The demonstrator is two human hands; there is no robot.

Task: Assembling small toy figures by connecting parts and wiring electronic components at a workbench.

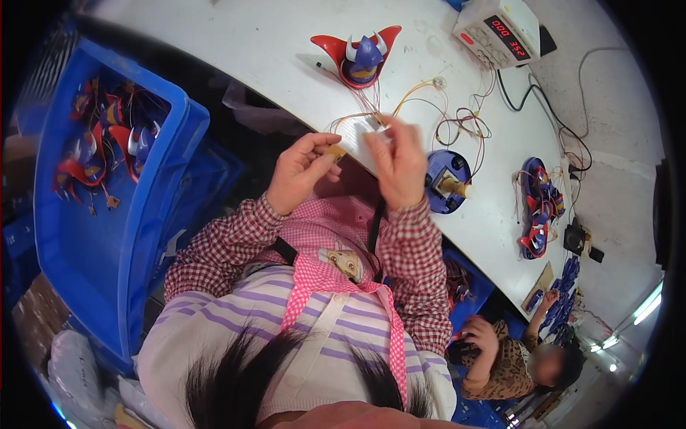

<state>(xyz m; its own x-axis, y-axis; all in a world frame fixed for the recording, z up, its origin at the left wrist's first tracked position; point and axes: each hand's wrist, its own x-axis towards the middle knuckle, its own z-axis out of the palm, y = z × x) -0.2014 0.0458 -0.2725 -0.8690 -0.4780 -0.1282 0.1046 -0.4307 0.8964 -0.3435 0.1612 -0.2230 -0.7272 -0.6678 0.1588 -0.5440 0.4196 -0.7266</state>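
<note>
My left hand point(304, 173) pinches a small tan part point(334, 152) between thumb and fingers at the white table's near edge. My right hand point(399, 163) is blurred beside it, fingers curled at a small white piece point(361, 130) from which thin coloured wires point(457, 125) run across the table. A red and blue horned toy head point(359, 56) stands on the table just beyond both hands. Whether the right hand grips the white piece I cannot tell for sure.
A blue round base with a tan peg point(447, 181) lies right of my right hand. Further right sit more toy parts with wires point(537, 207) and a power supply box point(498, 31). A blue bin point(153, 207) holding several toy heads stands on my left. Another person point(504, 361) sits at lower right.
</note>
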